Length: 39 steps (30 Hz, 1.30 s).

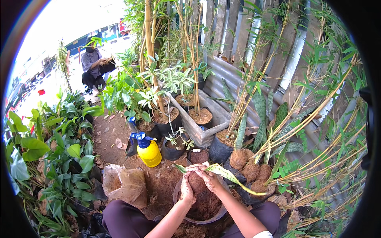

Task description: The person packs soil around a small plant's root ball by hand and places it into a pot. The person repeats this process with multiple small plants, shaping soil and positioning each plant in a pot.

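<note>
My left hand [187,187] and my right hand [209,177], both soiled, cup a round coconut-fibre ball [196,182] between them. Long green-and-yellow snake plant leaves [226,172] stick out beyond the fingers, one bending down to the right. Below the ball is a round basin [223,211] of loose brown fibre. Several similar fibre balls [251,172], some bearing snake plant leaves, lie close together to the right of the hands.
A yellow pump sprayer [149,153] and an open plastic bag [135,187] stand left of the basin. Beyond are potted plants in black bags [166,126] and a concrete trough [198,131]. Leafy plants [77,169] line the left, bamboo [315,110] the right. Another person [93,64] squats far off.
</note>
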### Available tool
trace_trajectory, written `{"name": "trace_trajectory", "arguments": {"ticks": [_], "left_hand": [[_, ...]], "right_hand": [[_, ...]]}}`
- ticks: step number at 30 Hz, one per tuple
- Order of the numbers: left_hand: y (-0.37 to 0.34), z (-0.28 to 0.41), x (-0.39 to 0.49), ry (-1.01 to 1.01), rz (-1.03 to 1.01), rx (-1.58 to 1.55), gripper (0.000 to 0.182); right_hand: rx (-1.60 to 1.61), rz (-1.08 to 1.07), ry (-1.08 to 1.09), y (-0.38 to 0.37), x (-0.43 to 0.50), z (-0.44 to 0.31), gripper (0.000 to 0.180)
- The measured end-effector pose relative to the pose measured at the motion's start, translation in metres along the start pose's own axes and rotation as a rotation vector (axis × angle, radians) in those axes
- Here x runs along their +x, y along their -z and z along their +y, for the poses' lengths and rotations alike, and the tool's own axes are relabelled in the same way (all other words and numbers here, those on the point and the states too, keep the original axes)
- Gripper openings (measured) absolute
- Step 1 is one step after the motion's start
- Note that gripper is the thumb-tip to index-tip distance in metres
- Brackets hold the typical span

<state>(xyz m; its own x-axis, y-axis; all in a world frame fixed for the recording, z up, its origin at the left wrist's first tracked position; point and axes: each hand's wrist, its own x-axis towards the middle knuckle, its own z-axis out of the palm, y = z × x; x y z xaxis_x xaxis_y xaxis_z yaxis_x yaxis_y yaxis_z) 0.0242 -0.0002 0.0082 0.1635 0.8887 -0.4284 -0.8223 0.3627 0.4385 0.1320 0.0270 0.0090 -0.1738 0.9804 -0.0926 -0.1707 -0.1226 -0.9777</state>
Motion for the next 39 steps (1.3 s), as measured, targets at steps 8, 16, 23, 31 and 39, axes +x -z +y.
{"name": "trace_trajectory", "arguments": {"ticks": [8, 16, 23, 31, 39], "left_hand": [[-0.005, 0.013, -0.008, 0.013, -0.056, 0.08, 0.039], [-0.017, 0.033, -0.021, 0.168, -0.104, 0.084, 0.039], [-0.023, 0.032, -0.023, 0.116, -0.271, 0.175, 0.067], [-0.011, 0.017, -0.01, 0.074, 0.123, 0.155, 0.039], [-0.022, 0.035, -0.021, 0.219, 0.013, 0.108, 0.046]], "right_hand": [[-0.087, -0.083, -0.053, -0.007, -0.015, -0.027, 0.036], [-0.047, -0.01, 0.125, -0.002, -0.011, -0.026, 0.015], [0.143, 0.179, 0.22, -0.009, -0.01, -0.046, 0.025], [-0.07, -0.135, 0.247, -0.011, -0.017, -0.032, 0.022], [-0.03, 0.048, 0.089, 0.0, -0.015, -0.027, 0.021]]}}
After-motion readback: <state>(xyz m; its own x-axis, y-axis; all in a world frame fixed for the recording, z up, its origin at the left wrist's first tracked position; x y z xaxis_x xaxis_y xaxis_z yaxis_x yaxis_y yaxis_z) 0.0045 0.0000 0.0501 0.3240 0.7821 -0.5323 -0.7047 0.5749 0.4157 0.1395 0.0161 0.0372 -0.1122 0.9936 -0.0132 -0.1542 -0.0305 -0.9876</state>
